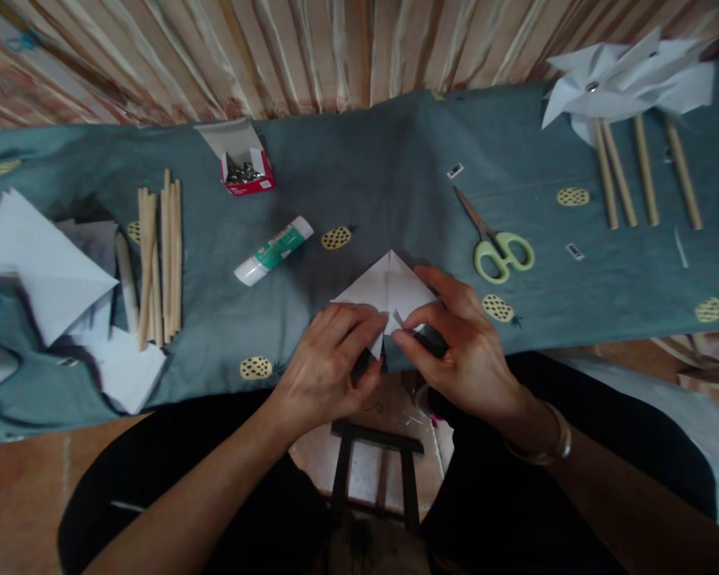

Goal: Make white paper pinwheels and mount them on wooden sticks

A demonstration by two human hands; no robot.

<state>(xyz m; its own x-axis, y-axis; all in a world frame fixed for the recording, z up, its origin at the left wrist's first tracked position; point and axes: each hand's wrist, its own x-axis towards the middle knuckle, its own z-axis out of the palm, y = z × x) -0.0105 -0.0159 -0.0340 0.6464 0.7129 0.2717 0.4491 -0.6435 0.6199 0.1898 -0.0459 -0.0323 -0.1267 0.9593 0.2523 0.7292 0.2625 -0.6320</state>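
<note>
White paper [389, 279], folded, near the centre of the frame, at the near edge of the cloth-covered desk [389, 168]. Upper part forms a broad peak, apex toward the top of the frame; a crease runs down from the apex. Surface plain, matte, slightly shaded. Small flap stands up toward the lower middle; a narrow pointed tip shows below, left of it.

Position against the fingers: the sheet lies between both hands, apex clear of them. Left hand [329, 363] covers the lower left part, its fingers bent over the paper, index reaching the middle beside the flap. Thumb lies lower, near the pointed tip; whether it closes on the paper, cannot tell. Right hand [464, 343] comes in from the lower right; thumb and index finger pinch the paper at the small flap, other fingers curled along the right edge.

Nearby: green-handled scissors [496, 244] right of centre, blades together; glue stick [274, 250] left of centre.
</note>
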